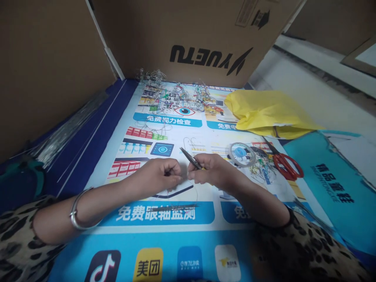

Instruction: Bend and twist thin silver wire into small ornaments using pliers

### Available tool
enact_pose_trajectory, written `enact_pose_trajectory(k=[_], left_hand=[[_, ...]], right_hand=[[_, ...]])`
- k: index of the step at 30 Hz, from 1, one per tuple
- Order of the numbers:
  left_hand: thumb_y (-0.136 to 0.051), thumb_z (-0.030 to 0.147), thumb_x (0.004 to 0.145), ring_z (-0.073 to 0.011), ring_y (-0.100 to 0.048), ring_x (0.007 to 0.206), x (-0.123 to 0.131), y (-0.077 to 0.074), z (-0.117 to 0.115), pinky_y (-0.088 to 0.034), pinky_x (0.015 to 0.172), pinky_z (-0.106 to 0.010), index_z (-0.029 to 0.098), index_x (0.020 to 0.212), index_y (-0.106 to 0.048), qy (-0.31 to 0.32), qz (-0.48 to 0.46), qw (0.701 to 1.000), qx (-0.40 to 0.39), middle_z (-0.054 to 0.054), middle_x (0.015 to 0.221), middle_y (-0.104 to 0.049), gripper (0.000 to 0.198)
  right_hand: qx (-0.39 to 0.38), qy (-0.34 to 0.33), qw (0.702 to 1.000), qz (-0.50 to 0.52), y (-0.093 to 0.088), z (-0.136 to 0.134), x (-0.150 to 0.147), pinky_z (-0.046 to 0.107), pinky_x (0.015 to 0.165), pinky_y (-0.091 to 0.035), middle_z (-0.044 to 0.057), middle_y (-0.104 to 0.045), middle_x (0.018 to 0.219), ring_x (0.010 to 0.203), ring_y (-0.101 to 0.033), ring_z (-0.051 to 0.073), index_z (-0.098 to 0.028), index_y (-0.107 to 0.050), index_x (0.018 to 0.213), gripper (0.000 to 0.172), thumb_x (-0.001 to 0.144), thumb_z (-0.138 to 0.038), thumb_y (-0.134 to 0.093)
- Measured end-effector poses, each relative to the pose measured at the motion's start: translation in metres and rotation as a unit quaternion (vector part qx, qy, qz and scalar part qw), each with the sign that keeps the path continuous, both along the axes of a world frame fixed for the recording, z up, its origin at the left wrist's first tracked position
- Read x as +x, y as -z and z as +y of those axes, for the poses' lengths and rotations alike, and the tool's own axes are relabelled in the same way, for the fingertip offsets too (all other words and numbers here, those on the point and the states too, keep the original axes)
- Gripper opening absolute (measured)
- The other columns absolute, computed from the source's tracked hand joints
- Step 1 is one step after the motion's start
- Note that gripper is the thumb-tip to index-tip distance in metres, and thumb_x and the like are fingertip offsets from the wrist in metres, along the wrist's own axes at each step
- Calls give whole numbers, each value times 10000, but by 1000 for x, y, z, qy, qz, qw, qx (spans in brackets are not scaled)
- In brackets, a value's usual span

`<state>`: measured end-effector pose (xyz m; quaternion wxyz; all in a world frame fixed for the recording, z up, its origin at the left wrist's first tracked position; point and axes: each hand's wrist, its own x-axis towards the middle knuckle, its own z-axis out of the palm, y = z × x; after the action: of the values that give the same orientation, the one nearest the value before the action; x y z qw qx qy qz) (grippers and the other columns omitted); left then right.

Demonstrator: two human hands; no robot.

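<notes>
My right hand is closed around pliers with a dark, pointed metal nose aimed up and left; a bit of yellow shows at the handle. Just left of it, my left hand has its fingers curled and pressed together; what they pinch is hidden. Fine wire loops up above the two hands, and thin strands hang below them. Nearer to me a small bundle of dark thin wires lies on the printed sheet.
Tangled wire pieces lie at the back, before a cardboard box. To the right are a roll of clear tape, red-handled scissors, a yellow bag and a teal bag. Long silvery wires lie at left.
</notes>
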<state>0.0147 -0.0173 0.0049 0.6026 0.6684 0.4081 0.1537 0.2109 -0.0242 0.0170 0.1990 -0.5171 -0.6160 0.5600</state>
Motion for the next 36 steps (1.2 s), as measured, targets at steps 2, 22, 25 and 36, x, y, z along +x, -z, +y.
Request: enact_pose_trajectory(k=[2,22,25,36], left_hand=[[-541,253,772,-65,-414,502,1,1,0,-317,468,-187,167,668,-468,-2,16,1000,22,52,553,-493,153],[-490,222,747,-80,-390,552,1,6,-4,-289,505,-191,173,681,-497,-19,97,979,179,47,596,-481,83],[-492,225,748,-79,-375,560,1,5,-3,-292,510,-194,171,663,-479,-10,82,984,159,49,595,-451,102],[-546,177,682,-55,-353,511,2,7,1,-279,461,-183,175,645,-414,-36,13,999,38,66,581,-411,138]], right_hand=[[62,-13,997,-38,1,1,0,208,530,-358,-44,-544,594,573,-483,83,-172,-590,700,23,678,-177,-589],[1,47,998,45,5,-2,-6,215,517,-428,-36,-546,544,532,-540,98,-176,-537,731,76,682,-208,-585],[15,54,998,30,2,-1,-7,203,489,-394,-42,-541,542,516,-513,88,-178,-536,723,80,672,-203,-592],[69,42,997,7,2,0,-10,217,530,-336,-48,-509,602,575,-444,83,-175,-553,699,74,670,-226,-598]])
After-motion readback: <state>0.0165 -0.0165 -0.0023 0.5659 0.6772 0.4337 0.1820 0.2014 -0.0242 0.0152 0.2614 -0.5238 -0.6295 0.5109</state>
